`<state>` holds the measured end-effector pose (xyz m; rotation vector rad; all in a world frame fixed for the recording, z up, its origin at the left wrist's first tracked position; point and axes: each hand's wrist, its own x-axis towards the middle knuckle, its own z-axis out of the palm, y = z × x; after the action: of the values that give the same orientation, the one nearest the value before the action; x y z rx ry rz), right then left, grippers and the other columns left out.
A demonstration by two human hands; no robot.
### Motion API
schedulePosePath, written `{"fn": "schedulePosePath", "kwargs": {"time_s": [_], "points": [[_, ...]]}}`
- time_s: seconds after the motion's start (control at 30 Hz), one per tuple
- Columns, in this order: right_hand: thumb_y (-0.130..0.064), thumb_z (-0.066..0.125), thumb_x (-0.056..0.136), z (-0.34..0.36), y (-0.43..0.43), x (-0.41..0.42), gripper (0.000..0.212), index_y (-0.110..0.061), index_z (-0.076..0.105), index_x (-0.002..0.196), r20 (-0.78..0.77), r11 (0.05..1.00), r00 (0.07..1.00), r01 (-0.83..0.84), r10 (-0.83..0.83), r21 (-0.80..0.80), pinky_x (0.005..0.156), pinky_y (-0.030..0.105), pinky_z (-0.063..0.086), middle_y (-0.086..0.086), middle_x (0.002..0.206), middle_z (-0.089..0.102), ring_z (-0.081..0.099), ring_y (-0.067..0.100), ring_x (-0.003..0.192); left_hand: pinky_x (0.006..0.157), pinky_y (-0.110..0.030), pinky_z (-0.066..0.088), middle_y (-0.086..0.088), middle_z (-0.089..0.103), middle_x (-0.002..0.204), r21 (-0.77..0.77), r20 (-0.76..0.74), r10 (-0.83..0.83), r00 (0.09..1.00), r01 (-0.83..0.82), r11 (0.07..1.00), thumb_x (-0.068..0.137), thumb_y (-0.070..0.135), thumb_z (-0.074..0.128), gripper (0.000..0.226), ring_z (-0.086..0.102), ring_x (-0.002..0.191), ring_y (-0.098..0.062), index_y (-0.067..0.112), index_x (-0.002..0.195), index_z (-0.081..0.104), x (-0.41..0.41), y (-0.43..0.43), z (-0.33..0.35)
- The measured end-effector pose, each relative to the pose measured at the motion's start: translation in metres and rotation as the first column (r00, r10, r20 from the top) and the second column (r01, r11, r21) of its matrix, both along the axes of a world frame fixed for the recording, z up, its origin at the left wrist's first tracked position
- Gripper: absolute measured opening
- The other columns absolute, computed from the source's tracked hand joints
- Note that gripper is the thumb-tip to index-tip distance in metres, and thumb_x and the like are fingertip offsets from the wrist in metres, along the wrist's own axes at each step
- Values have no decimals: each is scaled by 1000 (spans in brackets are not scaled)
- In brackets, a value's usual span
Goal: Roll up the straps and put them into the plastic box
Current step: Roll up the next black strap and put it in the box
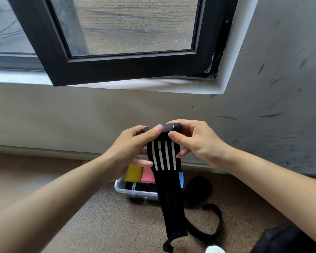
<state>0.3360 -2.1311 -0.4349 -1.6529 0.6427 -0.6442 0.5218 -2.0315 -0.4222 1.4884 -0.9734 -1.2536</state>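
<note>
We see 2 hands held up in front of a wall, under a window (128, 26). Both hands pinch the top of a black strap (167, 179) with white stripes. The top end is already turned over into a small tight roll (161, 127), and the rest of the strap hangs straight down toward the floor (98, 225).

The left hand (133, 148) holds the left side of the roll, thumb on the near side and fingers tucked behind. The right hand (195, 141) holds the right side the same way, its thumb pressed on the strap just under the roll. Both hands are closed tight on the strap.

Down on the floor, behind the hanging strap, sits a clear plastic box (131, 193). Inside it we see a yellow roll (134, 173), a pink roll (147, 176) just to its right, and a black roll (133, 186) with white stripes nearer to us (a bit of blue shows at the right of the strap too). Right of the box lies another black strap (199, 189), loose, with a thin band (215, 223) curling over the floor.
</note>
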Motion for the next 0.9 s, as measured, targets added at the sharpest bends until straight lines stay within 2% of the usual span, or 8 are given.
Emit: {"fn": "schedulePosePath", "kwargs": {"time_s": [0.1,0.3,0.4,0.5,0.6,0.77,0.83,0.9], "points": [[-3,66,96,-2,1,1,29,-18,70,121,30,1000,1000,-7,8,-28,60,28,60,10,112,74,72,13,95,58,-23,55,1,77,109,-16,-6,46,999,-46,999,90,49,70,40,75,87,-9,20,117,72,0,-1,-1],[-3,73,90,-2,1,0,49,-22,65,134,24,999,999,-20,21,-43,63,39,64,8,121,74,72,27,110,64,-23,57,-5,77,109,-98,-78,86,993,-93,991,86,31,78,35,76,98,-17,16,117,72,4,-1,-4],[-22,72,90,3,2,-1,55,-30,57,142,-16,982,995,-97,101,165,64,36,63,5,128,71,70,22,114,63,-22,56,-1,77,101,-171,-87,76,993,-90,981,78,31,79,42,74,91,-12,16,117,72,3,-2,1],[-46,64,91,5,4,0,48,-29,62,136,-29,937,980,-178,195,300,69,36,63,5,130,70,70,23,115,68,-26,58,-1,76,97,-251,-54,95,994,-106,962,81,20,80,35,75,88,-14,16,115,71,3,-4,2],[-58,61,89,10,9,4,55,-25,65,131,-35,930,991,-110,131,351,65,35,61,10,125,72,73,27,108,66,-25,59,-1,75,94,-328,40,119,992,-99,939,84,9,81,32,74,84,-13,16,113,69,2,-4,-1],[-45,64,91,10,9,4,41,-22,69,124,1,924,999,-40,43,381,61,31,58,7,107,76,76,25,93,74,-28,60,-7,75,100,-424,180,125,976,-38,905,78,5,87,40,70,90,-11,17,110,67,2,-5,-9],[-37,68,91,10,8,2,38,-19,68,125,23,917,998,-58,53,395,62,31,58,7,107,76,75,25,92,81,-31,61,-4,74,105,-410,215,133,967,-34,911,75,4,89,47,70,95,-10,19,111,64,3,-5,-10],[-31,71,86,10,5,1,42,-18,66,126,42,911,997,-76,64,405,65,33,59,7,107,75,75,25,93,76,-31,62,-2,72,110,-351,214,132,968,-49,935,74,8,90,53,71,97,-8,24,116,63,3,-3,-9]]}}
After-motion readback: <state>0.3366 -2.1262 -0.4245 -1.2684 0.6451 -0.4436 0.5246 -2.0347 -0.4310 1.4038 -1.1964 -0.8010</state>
